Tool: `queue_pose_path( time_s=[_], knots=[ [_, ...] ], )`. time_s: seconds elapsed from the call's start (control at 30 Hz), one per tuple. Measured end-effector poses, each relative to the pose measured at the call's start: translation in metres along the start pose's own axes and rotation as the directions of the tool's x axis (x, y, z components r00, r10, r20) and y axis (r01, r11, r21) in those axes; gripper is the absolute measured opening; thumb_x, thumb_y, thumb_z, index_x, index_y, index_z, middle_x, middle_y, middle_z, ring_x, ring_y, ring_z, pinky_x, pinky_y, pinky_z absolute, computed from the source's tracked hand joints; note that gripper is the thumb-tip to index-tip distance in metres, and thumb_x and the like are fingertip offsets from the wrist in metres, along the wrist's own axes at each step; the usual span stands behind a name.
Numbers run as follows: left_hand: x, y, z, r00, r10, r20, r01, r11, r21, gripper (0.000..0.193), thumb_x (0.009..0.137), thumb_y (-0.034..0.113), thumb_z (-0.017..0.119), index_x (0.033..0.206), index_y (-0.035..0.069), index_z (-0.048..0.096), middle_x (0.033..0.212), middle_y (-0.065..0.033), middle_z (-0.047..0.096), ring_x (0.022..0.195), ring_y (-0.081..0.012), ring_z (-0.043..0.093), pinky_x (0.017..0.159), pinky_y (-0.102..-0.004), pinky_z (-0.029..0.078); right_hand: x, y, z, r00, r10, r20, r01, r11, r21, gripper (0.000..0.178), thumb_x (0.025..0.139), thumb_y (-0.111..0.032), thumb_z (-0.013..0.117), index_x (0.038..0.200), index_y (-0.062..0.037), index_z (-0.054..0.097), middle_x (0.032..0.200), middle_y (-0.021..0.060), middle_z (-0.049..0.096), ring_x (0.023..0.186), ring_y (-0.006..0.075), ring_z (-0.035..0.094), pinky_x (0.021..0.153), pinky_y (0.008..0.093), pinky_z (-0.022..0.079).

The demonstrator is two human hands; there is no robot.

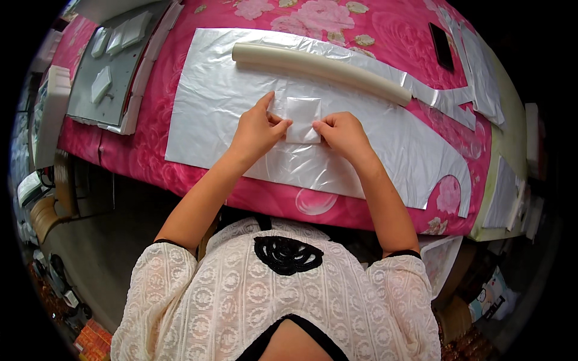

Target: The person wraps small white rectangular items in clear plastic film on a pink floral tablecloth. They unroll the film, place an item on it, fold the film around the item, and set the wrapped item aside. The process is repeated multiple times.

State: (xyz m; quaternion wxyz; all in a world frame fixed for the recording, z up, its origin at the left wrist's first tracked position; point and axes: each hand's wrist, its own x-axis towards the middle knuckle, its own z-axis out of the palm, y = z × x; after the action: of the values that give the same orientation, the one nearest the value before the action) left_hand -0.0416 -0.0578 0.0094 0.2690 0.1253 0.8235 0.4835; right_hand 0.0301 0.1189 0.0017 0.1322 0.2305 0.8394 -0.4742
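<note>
A small square white packet (304,117) with a shiny surface lies over a silvery plastic sheet (205,120). My left hand (257,127) pinches its left edge between thumb and a finger, while the index finger stretches away toward the far side. On the opposite edge, the thumb and fingertips of my right hand (342,135) are pressed together on the packet. Just beyond both hands a long cream-coloured tube (319,69) rests across the sheet.
Pink flowered cloth (241,195) covers the table. At left, a grey board (90,81) carries several small white packets (123,35); a white foam box (53,114) stands beside it. Far right, a dark phone (441,47) lies near loose silvery sheet pieces (480,78).
</note>
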Motion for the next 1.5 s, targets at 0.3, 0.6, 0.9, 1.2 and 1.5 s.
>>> queue_pose_path(
  time_s=[0.3,0.6,0.9,1.2,1.5],
  knots=[
    [0.001,-0.025,0.032,0.678,0.712,0.182,-0.647,0.459,0.609,0.07,0.079,0.027,0.063,0.135,-0.004,0.034,0.136,-0.0192,0.04,0.127,-0.0326,0.036,0.103,-0.0434,0.03,0.016,-0.004,-0.006,0.983,0.132,0.131,-0.143,0.987,0.077,0.028,0.081,-0.021,0.059,0.063,0.0007,0.064,0.055,0.0094,0.06,0.051,0.0163,0.06,0.051,0.0287,0.047],
    [0.011,-0.035,0.046,0.756,0.604,0.251,-0.586,0.454,0.672,0.105,0.074,0.064,0.054,0.139,-0.01,0.018,0.146,-0.0251,0.019,0.139,-0.0345,0.013,0.113,-0.0456,0.007,0.004,-0.007,0.001,0.996,0.092,0.003,-0.092,0.991,-0.095,0.027,0.074,-0.026,0.063,0.061,-0.0031,0.063,0.058,0.0088,0.063,0.051,0.0205,0.061,0.054,0.0319,0.049],
    [0.004,-0.031,0.037,0.678,0.719,0.151,-0.642,0.48,0.598,0.102,0.074,0.058,0.058,0.141,-0.007,0.017,0.146,-0.0254,0.019,0.138,-0.0359,0.015,0.112,-0.0456,0.008,-0.029,-0.01,0.0,0.948,-0.25,-0.199,0.093,0.812,-0.576,0.03,0.071,-0.029,0.069,0.085,-0.0032,0.062,0.081,0.0111,0.065,0.078,0.0267,0.062,0.069,0.0357,0.048],
    [-0.12,-0.086,-0.027,0.916,-0.129,0.38,0.315,0.818,-0.481,0.019,0.09,0.012,0.057,0.103,-0.001,0.061,0.094,-0.0101,0.067,0.088,-0.0136,0.063,0.074,-0.0256,0.051,0.012,-0.019,0.075,0.754,-0.657,-0.001,0.532,0.611,-0.587,0.066,0.084,-0.037,0.057,0.135,0.0001,0.038,0.144,0.024,0.025,0.135,0.038,0.021,0.109,0.0487,0.016],
    [-0.168,-0.132,-0.033,0.879,-0.456,0.141,0.359,0.435,-0.826,0.021,0.092,0.021,0.054,0.096,0.003,0.061,0.096,-0.0078,0.064,0.081,-0.015,0.063,0.07,-0.0272,0.051,-0.074,-0.062,0.187,0.716,-0.623,0.316,0.698,0.658,-0.284,0.074,0.087,-0.042,0.052,0.141,-0.0012,0.025,0.148,0.0249,0.014,0.138,0.0403,0.009,0.109,0.0528,0.008]
  ],
)
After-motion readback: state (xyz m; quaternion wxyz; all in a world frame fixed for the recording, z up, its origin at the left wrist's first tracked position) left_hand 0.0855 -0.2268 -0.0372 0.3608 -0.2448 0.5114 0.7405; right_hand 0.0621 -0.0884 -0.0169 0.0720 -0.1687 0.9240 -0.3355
